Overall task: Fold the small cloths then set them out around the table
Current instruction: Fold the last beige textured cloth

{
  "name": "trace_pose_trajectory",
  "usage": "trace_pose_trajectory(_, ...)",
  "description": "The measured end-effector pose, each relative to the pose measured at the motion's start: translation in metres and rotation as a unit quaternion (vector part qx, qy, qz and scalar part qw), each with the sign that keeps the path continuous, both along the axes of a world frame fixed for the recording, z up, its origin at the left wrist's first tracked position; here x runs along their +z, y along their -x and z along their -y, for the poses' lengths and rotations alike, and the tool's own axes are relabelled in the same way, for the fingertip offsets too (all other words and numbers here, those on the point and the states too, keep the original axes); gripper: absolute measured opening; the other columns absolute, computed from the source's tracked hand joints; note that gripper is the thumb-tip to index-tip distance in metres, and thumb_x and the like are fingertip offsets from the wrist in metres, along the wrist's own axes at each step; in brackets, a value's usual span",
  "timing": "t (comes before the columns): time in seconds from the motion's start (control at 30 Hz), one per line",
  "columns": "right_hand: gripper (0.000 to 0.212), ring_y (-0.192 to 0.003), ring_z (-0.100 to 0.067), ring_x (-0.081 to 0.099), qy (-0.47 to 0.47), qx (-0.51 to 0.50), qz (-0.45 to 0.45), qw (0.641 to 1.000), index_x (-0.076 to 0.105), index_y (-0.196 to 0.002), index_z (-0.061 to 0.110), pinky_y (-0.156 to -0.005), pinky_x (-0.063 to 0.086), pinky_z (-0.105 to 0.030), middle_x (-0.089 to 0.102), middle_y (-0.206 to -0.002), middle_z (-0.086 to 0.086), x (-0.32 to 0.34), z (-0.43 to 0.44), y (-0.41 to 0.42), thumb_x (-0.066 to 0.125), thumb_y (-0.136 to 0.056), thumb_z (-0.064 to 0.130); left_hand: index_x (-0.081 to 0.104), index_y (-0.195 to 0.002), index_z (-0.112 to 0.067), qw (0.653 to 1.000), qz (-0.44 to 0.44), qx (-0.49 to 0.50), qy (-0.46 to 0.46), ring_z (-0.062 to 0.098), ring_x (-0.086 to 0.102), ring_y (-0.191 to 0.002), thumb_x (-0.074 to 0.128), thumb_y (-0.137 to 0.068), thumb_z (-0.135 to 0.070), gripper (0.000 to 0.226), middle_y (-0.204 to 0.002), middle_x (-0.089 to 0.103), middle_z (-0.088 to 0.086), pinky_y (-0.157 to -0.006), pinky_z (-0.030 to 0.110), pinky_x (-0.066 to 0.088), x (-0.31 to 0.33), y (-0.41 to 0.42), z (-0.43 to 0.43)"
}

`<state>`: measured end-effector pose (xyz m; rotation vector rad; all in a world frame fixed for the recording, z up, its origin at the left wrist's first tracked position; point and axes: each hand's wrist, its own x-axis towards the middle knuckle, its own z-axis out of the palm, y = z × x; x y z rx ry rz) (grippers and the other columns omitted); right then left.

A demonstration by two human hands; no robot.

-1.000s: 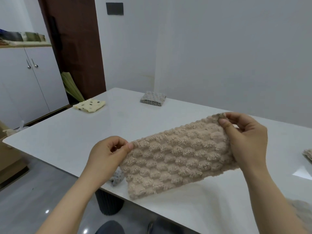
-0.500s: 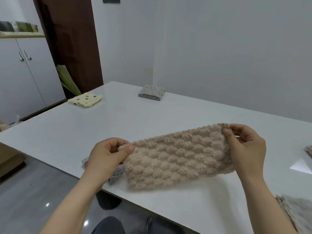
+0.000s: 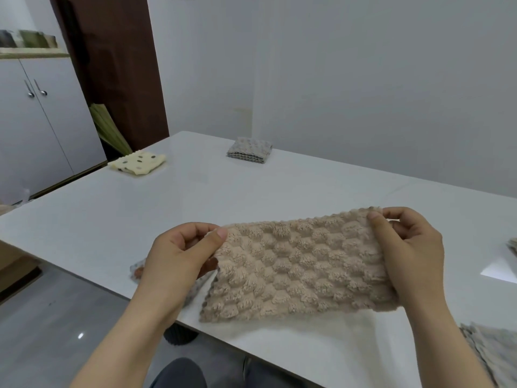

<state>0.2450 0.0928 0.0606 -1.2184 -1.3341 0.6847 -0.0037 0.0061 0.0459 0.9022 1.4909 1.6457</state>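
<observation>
A beige bobble-textured cloth (image 3: pixel 302 264), folded into a long strip, is stretched between my hands above the near edge of the white table (image 3: pixel 195 208). My left hand (image 3: pixel 179 261) pinches its upper left corner with thumb and fingers. Its upper right corner is pinched by my right hand (image 3: pixel 408 247). The cloth's lower edge touches the tabletop. A folded yellow dotted cloth (image 3: pixel 137 163) lies at the far left corner. A folded grey cloth (image 3: pixel 249 150) sits at the far edge. Part of a speckled cloth (image 3: pixel 137 271) shows behind my left hand.
More grey cloths lie at the lower right (image 3: pixel 492 351) and at the right edge (image 3: pixel 513 246). A white cabinet (image 3: pixel 36 121) stands to the left, beside a dark brown door (image 3: pixel 112 65). The table's dark ribbed leg (image 3: pixel 180 336) shows below the near edge.
My hands and the beige cloth have come down toward the table, and the cloth's lower edge now rests on it. Both pinches are unchanged.
</observation>
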Motion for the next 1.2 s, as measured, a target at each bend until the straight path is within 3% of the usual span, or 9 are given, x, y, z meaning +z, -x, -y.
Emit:
trace_pose_trajectory(0.07, 0.011, -0.065, -0.026, 0.057, 0.008, 0.017, -0.007, 1.0, 0.062, -0.08, 0.018, -0.07, 0.051, -0.036, 0.065, -0.078, -0.028, 0.003, 0.008, 0.003, 0.065, -0.089, 0.023, 0.07, -0.079, -0.008, 1.0, 0.011, -0.011, -0.001, 0.004, 0.053, -0.05, 0.068, -0.081, -0.015, 0.007, -0.057, 0.056, -0.005, -0.052, 0.012, 0.048, 0.003, -0.005, 0.001)
trace_pose_trajectory(0.2, 0.011, -0.046, -0.011, 0.05, 0.021, 0.068, -0.032, 0.997, 0.061, -0.079, 0.013, -0.048, 0.045, -0.015, 0.06, -0.053, -0.002, 0.006, 0.021, 0.012, 0.064, -0.089, 0.016, 0.071, -0.081, -0.007, 0.999, 0.016, -0.03, -0.003, 0.008, 0.052, -0.052, 0.07, -0.079, -0.016, 0.009, -0.06, 0.054, 0.001, -0.053, 0.013, 0.049, 0.007, -0.019, 0.002)
trace_pose_trajectory(0.27, 0.011, -0.039, -0.008, 0.044, 0.021, 0.09, -0.037, 0.995, 0.06, -0.078, 0.012, -0.043, 0.041, -0.012, 0.055, -0.048, 0.005, 0.007, 0.028, 0.016, 0.064, -0.089, 0.012, 0.071, -0.081, -0.008, 0.999, 0.02, -0.039, -0.008, 0.006, 0.053, -0.051, 0.07, -0.078, -0.015, 0.008, -0.057, 0.056, -0.002, -0.054, 0.014, 0.05, 0.009, -0.024, 0.003)
trace_pose_trajectory(0.53, 0.01, -0.041, -0.012, 0.051, 0.02, 0.196, -0.058, 0.979, 0.061, -0.08, 0.007, -0.046, 0.045, -0.016, 0.057, -0.051, -0.001, 0.005, 0.049, 0.035, 0.063, -0.087, 0.002, 0.074, -0.086, -0.012, 0.998, 0.036, -0.055, -0.018, 0.008, 0.062, -0.058, 0.07, -0.079, -0.011, 0.008, -0.066, 0.068, 0.0, -0.061, 0.017, 0.053, 0.014, -0.035, 0.006)
trace_pose_trajectory(0.8, 0.008, -0.047, -0.013, 0.055, 0.043, 0.271, -0.088, 0.958, 0.061, -0.089, 0.009, -0.048, 0.047, -0.019, 0.064, -0.06, -0.011, -0.005, 0.06, 0.056, 0.064, -0.086, 0.003, 0.072, -0.083, -0.01, 0.997, 0.037, -0.062, -0.023, 0.004, 0.063, -0.055, 0.068, -0.081, -0.006, 0.006, -0.062, 0.07, -0.003, -0.056, 0.013, 0.051, 0.018, -0.045, 0.012)
trace_pose_trajectory(0.97, 0.031, -0.064, -0.017, 0.066, 0.057, 0.337, -0.082, 0.936, 0.061, -0.116, 0.021, -0.058, 0.052, -0.023, 0.068, -0.072, -0.003, -0.012, 0.061, 0.057, 0.061, -0.085, 0.018, 0.074, -0.088, -0.013, 0.998, 0.031, -0.059, -0.013, 0.01, 0.067, -0.065, 0.07, -0.08, -0.015, 0.01, -0.077, 0.075, 0.005, -0.059, 0.019, 0.052, 0.016, -0.042, 0.017)
trace_pose_trajectory(1.07, 0.038, -0.073, -0.022, 0.067, 0.066, 0.372, -0.08, 0.922, 0.065, -0.118, 0.024, -0.064, 0.054, -0.027, 0.066, -0.08, 0.0, -0.014, 0.058, 0.054, 0.048, -0.085, 0.014, 0.073, -0.091, -0.015, 0.996, 0.037, -0.076, -0.012, 0.014, 0.071, -0.073, 0.073, -0.07, -0.022, 0.022, -0.083, 0.076, 0.004, -0.063, 0.021, 0.053, 0.016, -0.039, 0.02)
trace_pose_trajectory(1.2, 0.031, -0.076, -0.032, 0.068, 0.046, 0.391, -0.057, 0.918, 0.064, -0.115, 0.019, -0.068, 0.057, -0.034, 0.068, -0.09, -0.019, -0.014, 0.053, 0.055, 0.051, -0.089, 0.009, 0.074, -0.085, -0.011, 0.994, 0.045, -0.098, -0.025, 0.016, 0.073, -0.075, 0.071, -0.075, -0.002, 0.014, -0.083, 0.076, 0.007, -0.062, 0.017, 0.054, 0.018, -0.04, 0.024)
